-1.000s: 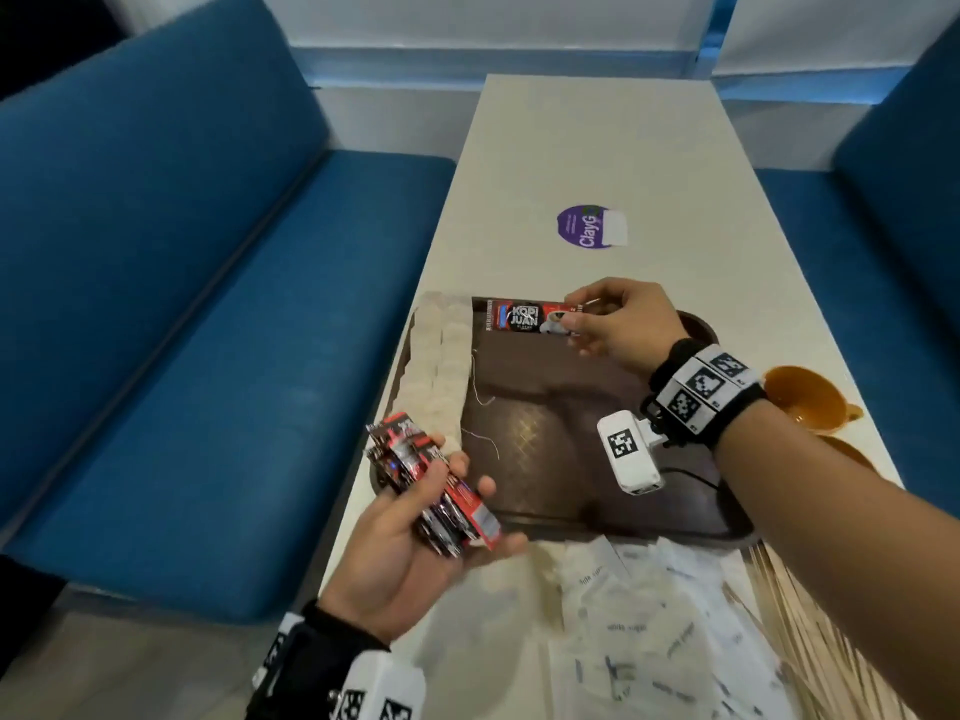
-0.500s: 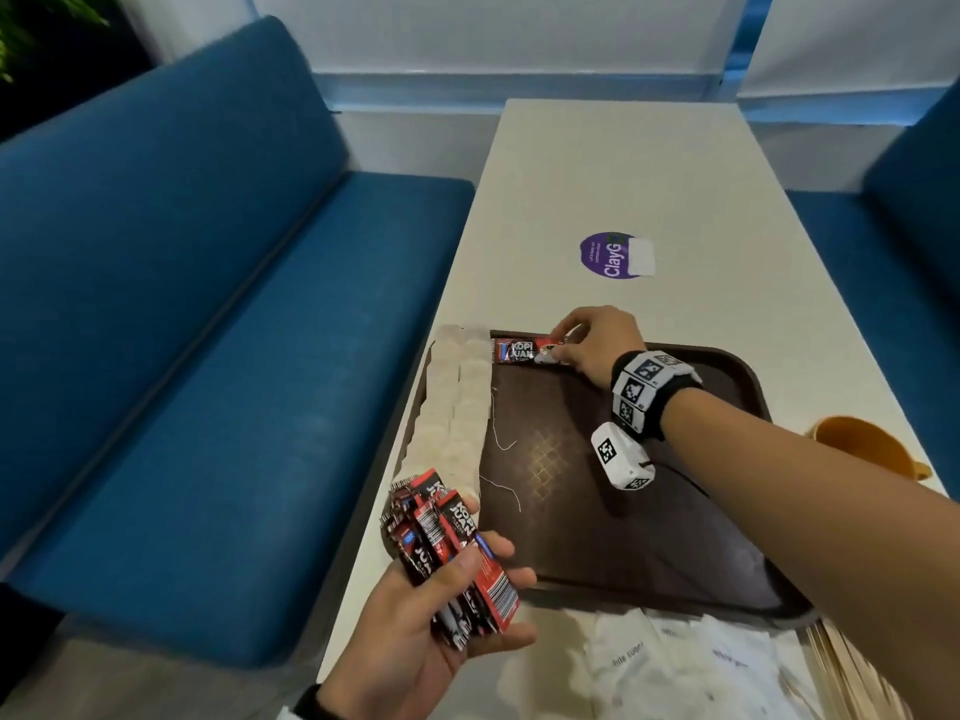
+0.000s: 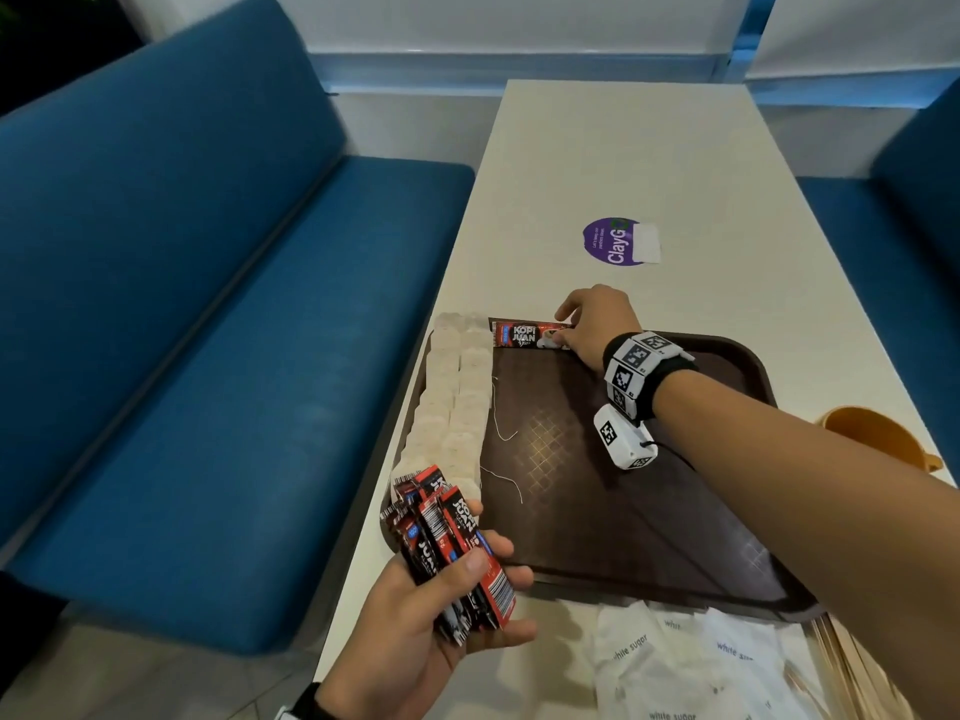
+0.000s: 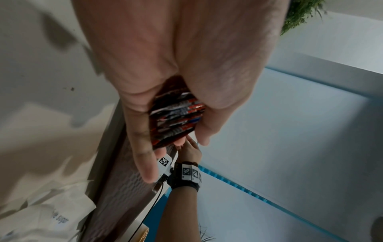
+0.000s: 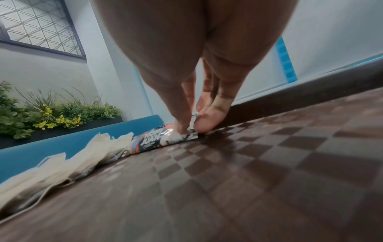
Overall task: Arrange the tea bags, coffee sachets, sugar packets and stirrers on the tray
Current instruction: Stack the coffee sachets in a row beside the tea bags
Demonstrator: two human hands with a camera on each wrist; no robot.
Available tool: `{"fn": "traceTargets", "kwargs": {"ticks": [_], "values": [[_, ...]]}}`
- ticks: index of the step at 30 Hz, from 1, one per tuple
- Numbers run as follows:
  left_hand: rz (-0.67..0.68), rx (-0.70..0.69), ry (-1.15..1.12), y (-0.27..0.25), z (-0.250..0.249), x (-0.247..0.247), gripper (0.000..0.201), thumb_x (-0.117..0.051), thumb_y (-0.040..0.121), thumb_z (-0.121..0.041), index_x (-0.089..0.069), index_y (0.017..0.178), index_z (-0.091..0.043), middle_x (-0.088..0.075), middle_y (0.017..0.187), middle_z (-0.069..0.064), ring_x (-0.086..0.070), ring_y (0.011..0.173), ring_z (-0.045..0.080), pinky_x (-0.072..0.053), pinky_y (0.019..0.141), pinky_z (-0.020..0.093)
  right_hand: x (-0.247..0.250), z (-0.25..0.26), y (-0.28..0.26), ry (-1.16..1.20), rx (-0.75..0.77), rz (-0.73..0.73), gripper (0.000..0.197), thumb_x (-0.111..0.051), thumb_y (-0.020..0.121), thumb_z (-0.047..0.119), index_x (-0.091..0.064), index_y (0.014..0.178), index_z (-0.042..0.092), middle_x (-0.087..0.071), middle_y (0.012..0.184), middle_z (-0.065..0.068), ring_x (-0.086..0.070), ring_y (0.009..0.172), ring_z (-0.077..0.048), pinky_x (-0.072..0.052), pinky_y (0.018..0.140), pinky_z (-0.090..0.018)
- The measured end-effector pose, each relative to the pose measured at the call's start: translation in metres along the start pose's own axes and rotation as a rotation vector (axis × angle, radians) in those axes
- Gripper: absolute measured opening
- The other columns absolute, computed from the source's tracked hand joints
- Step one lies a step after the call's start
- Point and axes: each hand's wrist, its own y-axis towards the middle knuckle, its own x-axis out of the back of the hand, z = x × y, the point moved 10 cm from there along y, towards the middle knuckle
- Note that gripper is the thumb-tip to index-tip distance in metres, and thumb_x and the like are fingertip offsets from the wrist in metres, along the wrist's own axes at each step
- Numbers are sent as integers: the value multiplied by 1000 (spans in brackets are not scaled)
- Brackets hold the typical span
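Head view, sachet (image 3: 524,335) now flat on tray (image 3: 727,366), R hand (image 3: 597,324) pinching.

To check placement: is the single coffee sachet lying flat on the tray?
Flat. The coffee sachet lies on the tray; the right hand pinches its end.

right hand (image 5: 199,104) pinching coffee sachet (image 5: 163,140) (on tray (image 5: 269,163))

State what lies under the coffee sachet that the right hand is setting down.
The coffee sachet lies flat on the brown tray at its far edge, beside the tea bags. The right hand covers its right end; whatever is under that is hidden.
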Motion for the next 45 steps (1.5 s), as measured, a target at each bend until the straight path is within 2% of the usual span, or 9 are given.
{"fn": "traceTargets", "kwargs": {"ticks": [5, 10, 18, 21, 28, 34, 38, 41, 45], "values": [[-7, -12, 6, 1, 1, 2, 57, -73, 74, -1, -64, 128, -16, -70, 115, 24, -69, 107, 49, -60, 69, 59, 6, -5, 0, 22, -3, -33, 29, -81, 87, 26, -70, 111, 15, -63, 114, -9, -52, 94, -19, -41, 83, -28], [-12, -32, 25, -2, 1, 3, 59, -71, 75, -1, -61, 131, -12, -69, 123, 23, -69, 107, 50, -60, 66, 54, 33, 1, -20, 108, 10, -68, 15, -72, 90, 20, -73, 104, 16, -68, 100, -3, -64, 93, -19, -47, 82, -27], [-24, -110, 45, -12, -15, -12, 36, -61, 85, -1, -68, 120, -6, -69, 123, 26, -69, 109, 50, -60, 75, 61, 70, 53, -117, 314, 204, 50, 7, -74, 88, 20, -76, 88, 26, -71, 77, 7, -64, 72, -10, -52, 75, -28], [-11, -125, 81, -18, -18, -17, 26, -62, 87, -4, -76, 108, -8, -70, 121, 25, -69, 107, 51, -64, 71, 53, 57, 72, -165, 302, 306, 187, 7, -76, 87, 23, -76, 90, 30, -73, 83, 9, -67, 78, -12, -56, 79, -30], [-49, -152, 213, -27, -16, -18, 25, -69, 90, -7, -73, 115, -7, -72, 110, 27, -73, 91, 45, -62, 61, 42, 27, 77, -228, 409, 346, 341, 30, -79, 88, 39, -69, 115, 33, -73, 102, 8, -71, 87, -10, -60, 83, -33], [-90, -157, 256, -29, -8, -14, 35, -72, 88, -17, -70, 121, -6, -74, 104, 22, -73, 84, 35, -61, 60, 39, 20, 69, -250, 523, 338, 362, 31, -81, 87, 12, -73, 117, 17, -77, 105, 7, -72, 97, -4, -58, 90, -26], [-87, -139, 139, -28, -1, -12, 32, -62, 97, -18, -66, 126, -4, -74, 112, 19, -74, 91, 27, -64, 73, 44, 26, 55, -248, 632, 303, 324, 24, -77, 88, 0, -75, 108, 14, -76, 94, 6, -69, 78, 0, -54, 78, -22], [-115, -110, 77, -27, 2, -4, 26, -66, 92, -21, -72, 114, -8, -70, 99, 11, -65, 82, 23, -62, 71, 42, 35, 50, -246, 732, 308, 300, 16, -73, 87, -9, -73, 92, 6, -76, 85, -5, -69, 71, -12, -55, 74, -31], [-127, -71, -54, -26, 6, -2, 19, -65, 94, -25, -70, 94, -7, -62, 83, 7, -63, 76, 23, -61, 66, 36, 43, 48, -247, 792, 320, 262, 19, -71, 80, -17, -68, 80, 2, -78, 93, -9, -74, 89, -20, -59, 88, -40]]}}
